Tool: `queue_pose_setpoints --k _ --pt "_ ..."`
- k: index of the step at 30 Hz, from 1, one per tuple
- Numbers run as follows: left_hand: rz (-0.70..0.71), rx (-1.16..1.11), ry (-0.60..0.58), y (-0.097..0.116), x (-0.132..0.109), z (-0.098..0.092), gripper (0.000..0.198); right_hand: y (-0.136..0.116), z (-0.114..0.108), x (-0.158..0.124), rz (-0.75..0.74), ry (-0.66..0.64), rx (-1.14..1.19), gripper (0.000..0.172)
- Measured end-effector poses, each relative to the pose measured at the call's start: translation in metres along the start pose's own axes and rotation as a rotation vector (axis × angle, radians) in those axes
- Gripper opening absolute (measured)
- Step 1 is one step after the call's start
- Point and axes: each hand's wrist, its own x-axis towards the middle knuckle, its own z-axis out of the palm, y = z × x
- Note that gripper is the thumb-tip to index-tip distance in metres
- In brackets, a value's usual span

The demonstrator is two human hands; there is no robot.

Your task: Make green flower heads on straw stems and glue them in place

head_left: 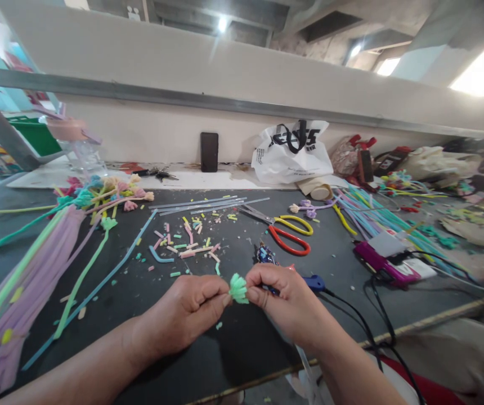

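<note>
Pinched between thumb and forefinger of my left hand (189,309) is the base of a small mint-green pipe-cleaner flower (238,288), held just above the dark table. On its other side, my right hand (286,298) has its thumb and forefinger closed on the tips of the petals. Partly hidden behind my right hand lies a blue corded tool (314,283). Scissors (290,233) with one yellow and one red handle lie beyond it. Short pipe-cleaner offcuts (189,239) in pastel colours are scattered past my left hand.
Purple and green pipe-cleaner bundles (41,270) spread at the left, with finished fuzzy flowers (111,194) behind. Clear glue sticks (208,205) lie mid-table. A phone (209,152) and a white bag (295,152) stand at the back. A magenta device (383,265) with cords sits right.
</note>
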Motion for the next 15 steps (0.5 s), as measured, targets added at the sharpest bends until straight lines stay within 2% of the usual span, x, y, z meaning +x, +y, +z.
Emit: queue_pose_setpoints --k 5,9,15 --pt "0.005 0.017 -0.002 -0.002 0.001 -0.001 0.027 0.002 -0.004 0.001 0.057 -0.007 0.055 0.015" --pt "0.045 0.076 0.020 -0.004 0.002 -0.001 0.027 -0.001 -0.010 0.000 0.072 0.101 -0.008 0.012" --pt "0.098 0.165 0.050 -0.006 0.001 -0.003 0.024 -0.007 -0.007 -0.002 -0.063 0.110 -0.138 0.011"
